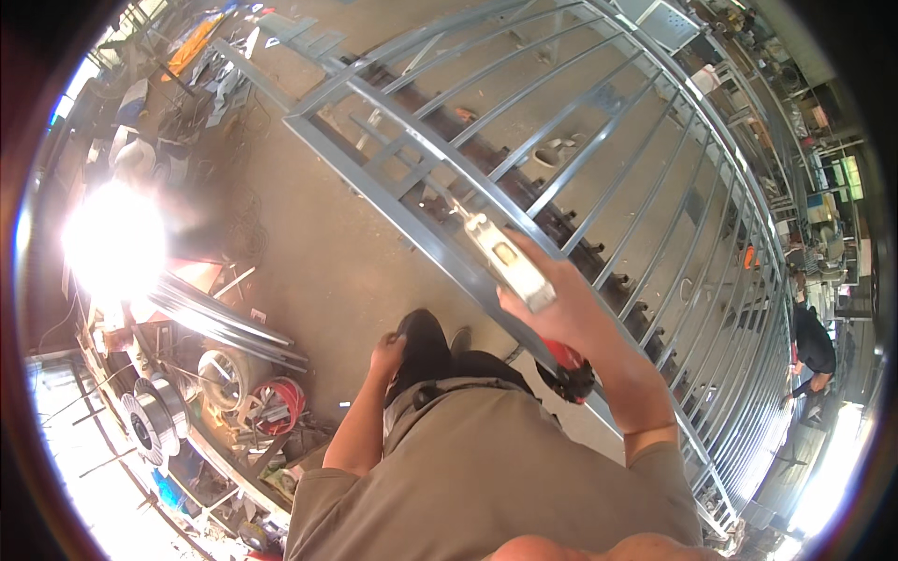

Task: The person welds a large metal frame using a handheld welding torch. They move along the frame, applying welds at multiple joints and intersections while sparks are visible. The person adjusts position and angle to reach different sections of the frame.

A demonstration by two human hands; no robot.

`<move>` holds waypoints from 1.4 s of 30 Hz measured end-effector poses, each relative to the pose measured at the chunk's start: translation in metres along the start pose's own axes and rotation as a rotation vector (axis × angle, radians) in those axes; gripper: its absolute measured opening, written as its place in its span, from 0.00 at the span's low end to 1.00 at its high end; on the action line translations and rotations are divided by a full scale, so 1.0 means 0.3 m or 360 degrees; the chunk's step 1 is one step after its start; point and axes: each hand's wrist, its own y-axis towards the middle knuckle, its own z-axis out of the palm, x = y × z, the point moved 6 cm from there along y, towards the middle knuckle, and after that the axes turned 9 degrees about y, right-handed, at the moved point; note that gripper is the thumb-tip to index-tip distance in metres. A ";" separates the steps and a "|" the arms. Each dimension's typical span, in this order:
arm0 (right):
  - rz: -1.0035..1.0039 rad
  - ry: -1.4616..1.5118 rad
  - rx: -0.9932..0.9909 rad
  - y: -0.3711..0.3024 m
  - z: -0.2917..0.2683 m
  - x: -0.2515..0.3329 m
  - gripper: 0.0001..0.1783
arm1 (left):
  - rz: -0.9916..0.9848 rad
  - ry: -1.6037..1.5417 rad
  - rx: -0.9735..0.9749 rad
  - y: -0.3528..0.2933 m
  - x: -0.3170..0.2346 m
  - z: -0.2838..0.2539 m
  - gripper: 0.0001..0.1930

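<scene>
Over metal bars [388,208], the right grip [559,297] clasps a tool [511,266].

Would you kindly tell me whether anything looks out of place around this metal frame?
The left side looks untidy: a red coil lies among jumbled odds and ends near a large wire spool. The metal frame shows no obvious damage.

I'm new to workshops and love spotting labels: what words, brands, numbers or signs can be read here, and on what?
No text can be read in this picture.
Pale tool in the right hand: no readable lettering.
Spool at lower left: any marking is too small to read.
Metal frame: no readable lettering.
</scene>
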 end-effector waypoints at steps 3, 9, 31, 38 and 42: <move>0.0065 -0.0133 0.0030 0.187 0.093 -0.002 0.41 | -0.0300 0.0372 0.0024 -0.011 0.356 -0.067 0.28; 0.0063 -0.0358 -0.0084 0.587 0.277 -0.089 0.43 | -0.0333 0.0460 0.0341 0.019 0.751 -0.181 0.25; 0.0245 -0.0687 -0.0166 0.848 0.415 -0.250 0.48 | -0.0476 -0.0089 0.0338 0.360 0.808 -0.385 0.25; 0.0175 -0.0732 -0.0215 0.839 0.437 -0.245 0.47 | -0.0486 -0.0140 0.0320 0.384 0.818 -0.395 0.24; 0.0302 -0.0782 -0.0161 0.837 0.450 -0.267 0.49 | -0.0476 -0.0149 0.0330 0.403 0.823 -0.399 0.24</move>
